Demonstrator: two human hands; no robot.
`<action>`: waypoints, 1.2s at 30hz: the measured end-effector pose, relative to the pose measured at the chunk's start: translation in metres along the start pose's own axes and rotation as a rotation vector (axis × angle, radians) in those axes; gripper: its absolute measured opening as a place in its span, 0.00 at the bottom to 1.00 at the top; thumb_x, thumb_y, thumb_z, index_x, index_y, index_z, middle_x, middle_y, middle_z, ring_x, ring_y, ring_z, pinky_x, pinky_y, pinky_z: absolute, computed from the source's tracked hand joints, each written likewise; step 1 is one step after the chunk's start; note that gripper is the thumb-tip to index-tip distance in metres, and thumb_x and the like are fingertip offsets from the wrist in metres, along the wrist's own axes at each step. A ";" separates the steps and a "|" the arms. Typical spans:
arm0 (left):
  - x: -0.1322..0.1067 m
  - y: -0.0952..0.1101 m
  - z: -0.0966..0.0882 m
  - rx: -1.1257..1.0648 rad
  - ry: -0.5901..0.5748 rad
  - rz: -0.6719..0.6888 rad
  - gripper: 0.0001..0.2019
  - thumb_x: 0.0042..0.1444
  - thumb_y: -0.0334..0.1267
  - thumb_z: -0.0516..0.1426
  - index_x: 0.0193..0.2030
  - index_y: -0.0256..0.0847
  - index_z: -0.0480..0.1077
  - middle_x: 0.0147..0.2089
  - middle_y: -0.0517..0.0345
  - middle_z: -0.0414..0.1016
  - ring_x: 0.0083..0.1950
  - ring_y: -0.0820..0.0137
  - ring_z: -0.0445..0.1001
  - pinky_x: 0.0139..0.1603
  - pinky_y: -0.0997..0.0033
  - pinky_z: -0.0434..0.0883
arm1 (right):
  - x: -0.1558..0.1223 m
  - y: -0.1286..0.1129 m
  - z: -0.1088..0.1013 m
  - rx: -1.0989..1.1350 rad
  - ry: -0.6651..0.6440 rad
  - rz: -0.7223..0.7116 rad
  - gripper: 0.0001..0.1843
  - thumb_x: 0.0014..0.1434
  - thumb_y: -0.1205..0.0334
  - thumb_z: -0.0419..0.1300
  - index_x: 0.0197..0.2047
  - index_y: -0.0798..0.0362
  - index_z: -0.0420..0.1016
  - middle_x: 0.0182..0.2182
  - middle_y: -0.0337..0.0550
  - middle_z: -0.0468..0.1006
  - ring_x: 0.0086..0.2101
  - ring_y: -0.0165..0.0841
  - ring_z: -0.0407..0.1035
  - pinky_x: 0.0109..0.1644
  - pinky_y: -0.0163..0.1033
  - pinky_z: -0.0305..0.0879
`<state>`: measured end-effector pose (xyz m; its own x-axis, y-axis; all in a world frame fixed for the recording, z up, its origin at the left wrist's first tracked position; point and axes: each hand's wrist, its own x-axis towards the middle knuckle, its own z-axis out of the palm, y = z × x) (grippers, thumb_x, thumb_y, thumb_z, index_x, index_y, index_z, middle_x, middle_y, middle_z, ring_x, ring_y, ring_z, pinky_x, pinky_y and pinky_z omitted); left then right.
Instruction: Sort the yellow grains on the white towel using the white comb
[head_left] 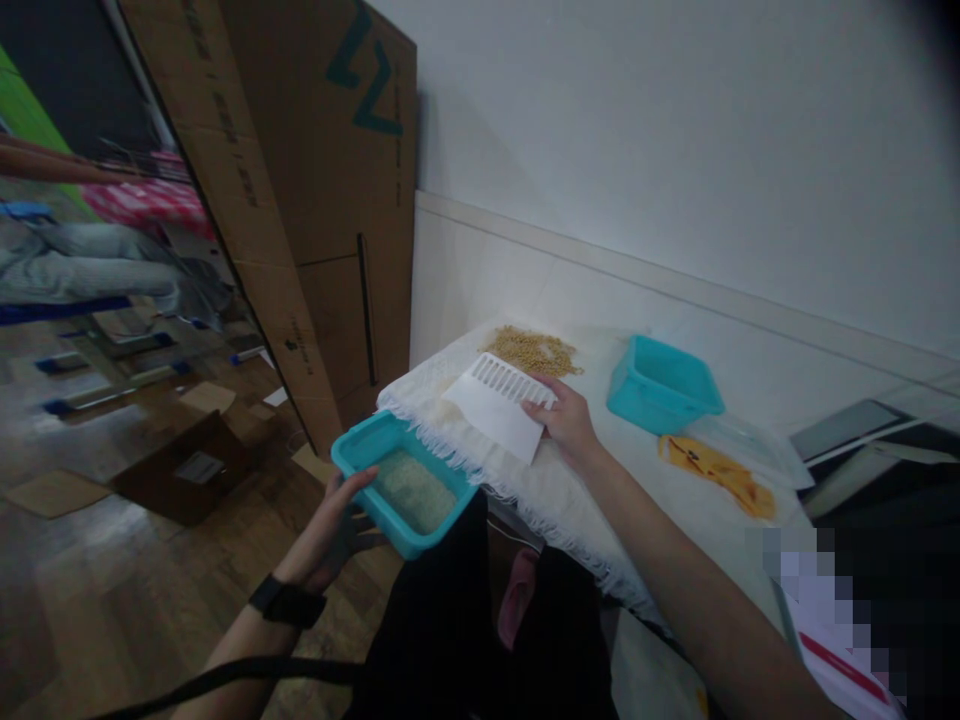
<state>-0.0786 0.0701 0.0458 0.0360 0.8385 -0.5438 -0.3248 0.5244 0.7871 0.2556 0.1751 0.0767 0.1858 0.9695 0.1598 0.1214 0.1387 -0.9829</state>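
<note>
The left hand (337, 530) holds a teal plastic tub (411, 545) at its left side, with the thumb bent over the rim and the other fingers below, partly hidden by the tub. The tub is tilted somewhat and stands in the air just beside the fringed edge of a white cloth (401, 388); pale, rice-like grains (416, 490) lie on its bottom, to the right of the thumb. The right hand (571, 422) pinches the right end of a white slotted scoop (489, 405) between thumb and fingers, so that the scoop extends leftward from this hand, over the cloth. Just beyond the scoop, a spread pile of yellowish beans (532, 350) lies on the table. To the right of the right hand, apart from it, stands a second teal tub (630, 395), with a yellow cloth item (716, 473) and a clear lid (742, 447) near it.
</note>
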 end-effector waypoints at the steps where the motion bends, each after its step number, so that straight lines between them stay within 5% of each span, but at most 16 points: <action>1: 0.000 0.000 0.000 -0.002 0.000 0.001 0.29 0.58 0.52 0.66 0.62 0.56 0.60 0.50 0.52 0.75 0.43 0.57 0.81 0.44 0.51 0.81 | 0.000 -0.001 0.001 0.004 -0.007 0.009 0.39 0.38 0.50 0.78 0.55 0.49 0.79 0.40 0.45 0.85 0.38 0.45 0.80 0.39 0.48 0.78; 9: 0.001 0.001 0.001 -0.018 0.005 0.004 0.30 0.57 0.50 0.67 0.62 0.55 0.61 0.52 0.51 0.75 0.42 0.56 0.81 0.43 0.51 0.80 | 0.007 -0.001 0.013 0.048 0.027 -0.002 0.39 0.36 0.52 0.76 0.54 0.50 0.79 0.43 0.46 0.85 0.42 0.46 0.79 0.43 0.50 0.78; 25: -0.002 0.001 0.002 -0.017 0.003 0.010 0.31 0.55 0.51 0.67 0.64 0.53 0.62 0.53 0.49 0.77 0.44 0.54 0.82 0.44 0.50 0.81 | -0.040 -0.010 0.026 0.068 -0.218 0.047 0.36 0.39 0.49 0.79 0.52 0.49 0.80 0.41 0.45 0.85 0.39 0.43 0.80 0.46 0.49 0.78; 32: 0.000 0.000 0.003 -0.046 0.024 0.008 0.36 0.54 0.51 0.69 0.66 0.54 0.61 0.54 0.47 0.77 0.39 0.56 0.83 0.40 0.49 0.81 | 0.011 -0.011 -0.030 -0.022 0.238 -0.051 0.45 0.40 0.46 0.76 0.62 0.49 0.74 0.45 0.49 0.85 0.39 0.47 0.80 0.38 0.51 0.78; 36: -0.001 0.001 0.004 -0.049 0.010 0.007 0.37 0.55 0.50 0.69 0.69 0.54 0.60 0.55 0.45 0.77 0.42 0.54 0.83 0.41 0.50 0.81 | 0.036 0.001 -0.045 -0.066 0.305 -0.089 0.42 0.38 0.49 0.75 0.58 0.52 0.77 0.46 0.51 0.84 0.43 0.48 0.79 0.44 0.52 0.78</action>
<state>-0.0752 0.0705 0.0481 0.0237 0.8406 -0.5412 -0.3706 0.5101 0.7761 0.3065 0.2007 0.0857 0.4537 0.8478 0.2748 0.2115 0.1971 -0.9573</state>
